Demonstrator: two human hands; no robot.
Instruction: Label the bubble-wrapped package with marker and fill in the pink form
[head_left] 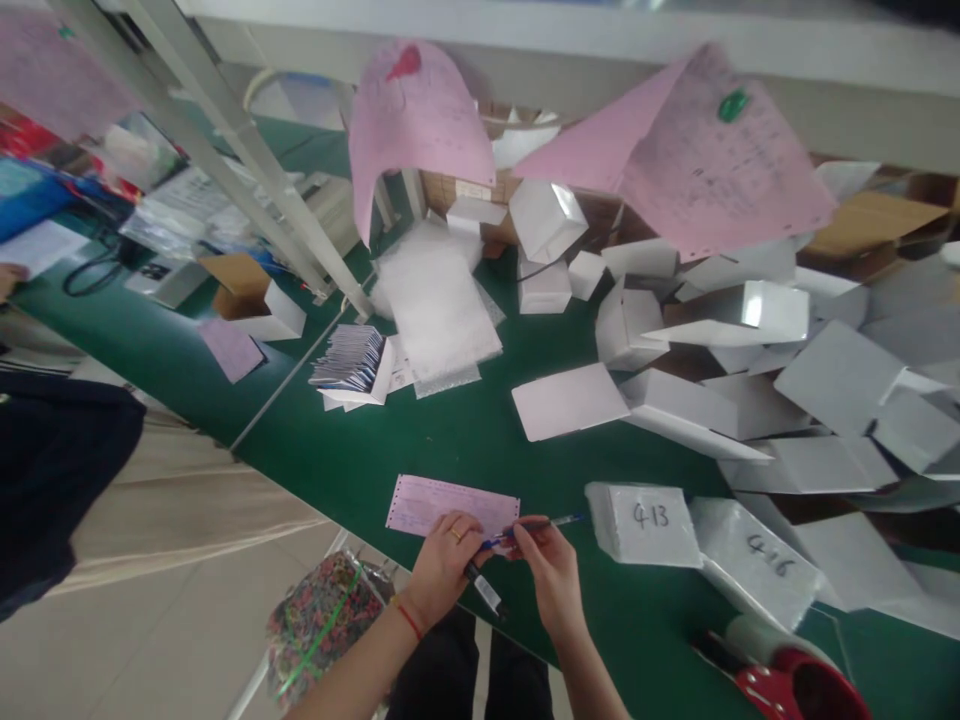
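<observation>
A pen with blue ends (566,519) lies across the fingers of my right hand (553,572), which is closed on it. Its near blue end meets the fingertips of my left hand (442,562). That hand is closed too, and a black marker with a white label (487,592) sticks out beneath its fingers; how far it is gripped is hidden. Under both hands lies a pink printed slip with punched edges (442,503), flat on the green table (450,440). Right of my right hand stand two wrapped white boxes, marked 413 (646,525) and 416 (757,560).
Many white cartons (802,400) pile up on the right. A red tape dispenser (810,685) sits at the near right. Bubble-wrap bags (442,300) and a box of packets (352,360) lie farther back. Pink sheets (697,150) hang from the shelf. A person's dark sleeve (67,460) shows left.
</observation>
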